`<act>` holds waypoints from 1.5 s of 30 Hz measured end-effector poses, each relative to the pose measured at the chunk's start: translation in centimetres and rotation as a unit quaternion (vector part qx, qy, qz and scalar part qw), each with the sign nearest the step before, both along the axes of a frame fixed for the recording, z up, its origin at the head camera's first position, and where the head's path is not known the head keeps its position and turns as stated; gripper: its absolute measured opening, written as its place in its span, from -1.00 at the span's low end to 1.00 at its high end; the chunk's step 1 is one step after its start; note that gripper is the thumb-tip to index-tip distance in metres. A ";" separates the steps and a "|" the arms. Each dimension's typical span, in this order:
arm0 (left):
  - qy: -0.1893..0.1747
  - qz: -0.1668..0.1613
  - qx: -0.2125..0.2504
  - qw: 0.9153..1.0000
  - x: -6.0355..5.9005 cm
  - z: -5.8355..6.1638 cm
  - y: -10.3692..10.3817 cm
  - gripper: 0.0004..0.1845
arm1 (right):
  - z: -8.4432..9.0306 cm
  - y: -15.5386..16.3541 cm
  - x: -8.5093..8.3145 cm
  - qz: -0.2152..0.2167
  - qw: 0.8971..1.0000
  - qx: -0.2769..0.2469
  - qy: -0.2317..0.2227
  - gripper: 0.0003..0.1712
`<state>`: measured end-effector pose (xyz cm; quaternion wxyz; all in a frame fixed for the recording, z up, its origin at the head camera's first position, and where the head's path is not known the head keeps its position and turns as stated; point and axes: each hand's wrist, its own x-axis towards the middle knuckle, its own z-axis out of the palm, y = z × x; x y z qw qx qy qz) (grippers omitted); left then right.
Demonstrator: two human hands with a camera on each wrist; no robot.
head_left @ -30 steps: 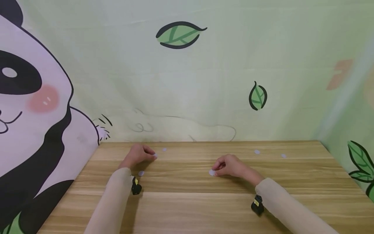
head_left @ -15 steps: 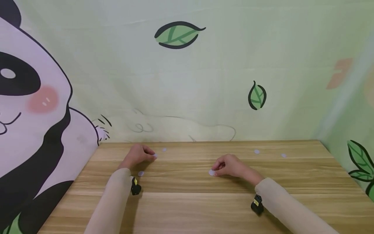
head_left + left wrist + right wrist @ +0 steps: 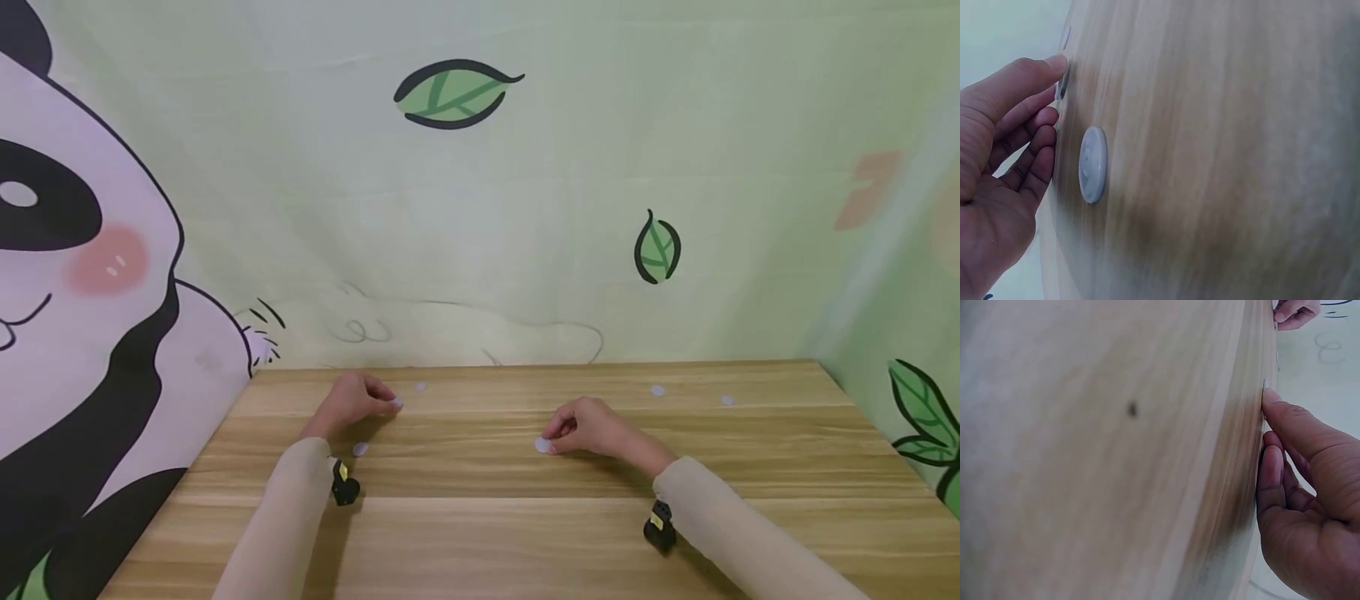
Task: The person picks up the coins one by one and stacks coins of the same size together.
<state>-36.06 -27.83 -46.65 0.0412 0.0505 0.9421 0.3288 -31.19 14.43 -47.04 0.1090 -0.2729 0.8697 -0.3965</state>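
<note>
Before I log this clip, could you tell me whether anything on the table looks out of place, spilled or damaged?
Nothing stands out. Small pale discs lie flat and scattered on the wooden table. The left hand touches one disc with its fingertips, and the right hand touches another. No spill or damage shows.

right hand (image 3: 1310, 506) – fingers loosely curled, fingertip touched light wooden tabletop (image 3: 1116, 456) | small dark speck (image 3: 1132, 410) on tabletop, apart from hand | another hand (image 3: 1294, 312) at tabletop's far end
</note>
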 end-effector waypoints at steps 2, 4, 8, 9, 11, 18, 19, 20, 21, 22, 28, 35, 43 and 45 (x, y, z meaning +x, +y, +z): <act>0.002 -0.002 0.001 1.000 0.1 0.0 0.0 -0.74 | 0.0 0.0 0.0 -0.002 1.000 0.001 0.001 -0.88; 0.006 -0.006 0.001 1.000 0.1 0.1 0.0 -0.73 | 0.0 0.0 0.0 -0.002 1.000 0.001 0.000 -0.88; 0.010 -0.013 0.007 1.000 0.2 0.2 0.2 -0.73 | -0.1 0.0 0.1 -0.002 1.000 0.000 -0.003 -0.88; 0.008 -0.011 0.010 1.000 0.3 0.3 0.3 -0.73 | -0.1 0.0 0.1 -0.002 1.000 -0.001 -0.005 -0.88; 0.007 -0.008 0.016 1.000 0.3 0.5 0.5 -0.72 | -0.2 0.0 0.1 -0.002 1.000 -0.003 -0.006 -0.88; 0.019 -0.018 0.023 0.999 0.3 1.4 1.5 -0.73 | -0.3 0.1 0.0 -0.001 1.000 -0.002 -0.002 -0.87; 0.021 -0.022 0.022 0.999 0.3 1.5 1.6 -0.72 | -0.3 0.1 0.0 -0.001 1.000 0.000 0.001 -0.87; 0.022 -0.025 0.022 0.999 0.3 1.6 1.7 -0.72 | -0.2 0.1 0.0 -0.001 1.000 0.001 0.002 -0.88; 0.022 -0.025 0.022 0.999 0.2 1.6 1.8 -0.73 | -0.2 0.1 0.0 -0.001 1.000 0.001 0.002 -0.87; 0.023 -0.027 0.023 0.999 0.2 1.6 1.9 -0.73 | -0.2 0.1 0.0 0.000 1.000 0.001 0.002 -0.87; 0.028 -0.024 0.023 0.999 0.2 1.7 2.4 -0.76 | -0.1 0.0 0.1 0.001 1.000 0.004 0.005 -0.88; 0.028 -0.033 0.028 0.999 0.4 2.1 3.1 -0.74 | -0.1 0.1 0.0 -0.002 1.000 0.002 0.001 -0.88; 0.031 -0.038 0.037 0.998 0.5 2.3 3.7 -0.75 | 0.0 0.0 0.1 -0.002 1.000 0.003 0.001 -0.87; 0.031 -0.042 0.040 0.998 0.5 2.2 3.8 -0.76 | 0.0 0.0 0.1 -0.002 1.000 0.003 0.000 -0.87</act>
